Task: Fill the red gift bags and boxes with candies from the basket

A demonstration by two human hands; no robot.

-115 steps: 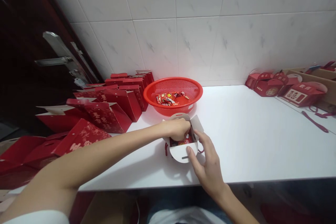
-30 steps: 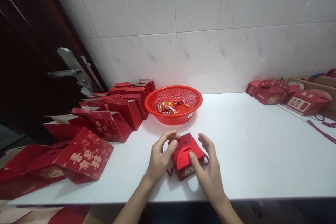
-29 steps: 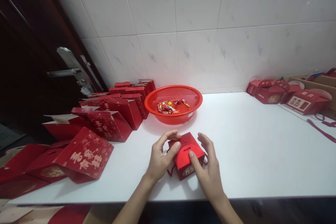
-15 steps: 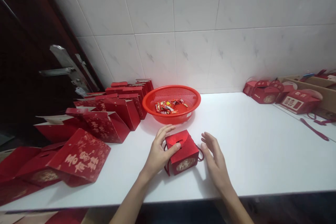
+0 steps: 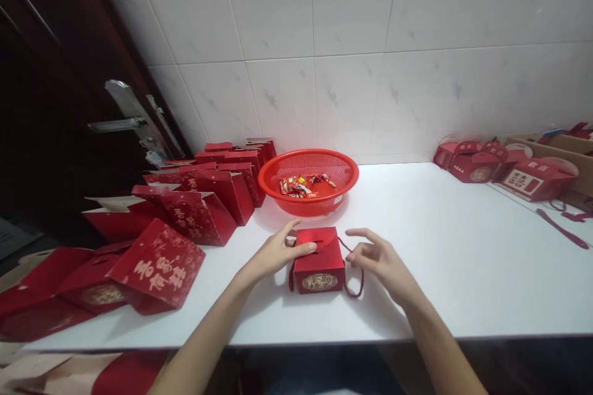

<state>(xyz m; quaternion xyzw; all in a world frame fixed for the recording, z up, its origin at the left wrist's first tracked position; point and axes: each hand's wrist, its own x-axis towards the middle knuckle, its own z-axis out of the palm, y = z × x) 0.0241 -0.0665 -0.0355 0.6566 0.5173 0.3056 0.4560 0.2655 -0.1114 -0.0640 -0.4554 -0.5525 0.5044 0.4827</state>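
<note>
A small closed red box with a gold emblem on its front stands on the white table. My left hand grips its left side, the thumb on top by the slot and the fingers behind the left edge. A dark red cord loop hangs from the right side of the box. My right hand is at that cord, thumb and fingertip closed on it, the index finger stretched out. Another piece of cord shows at the left side.
Behind the box stands a red mesh basket with wrapped sweets. Red paper bags and boxes crowd the left. Handled red boxes, a cardboard carton and a loose ribbon are at the right.
The box has turned so its front faces me more squarely. My right hand has closed in on the cord, which now stretches out to the right. The view has shifted slightly.
</note>
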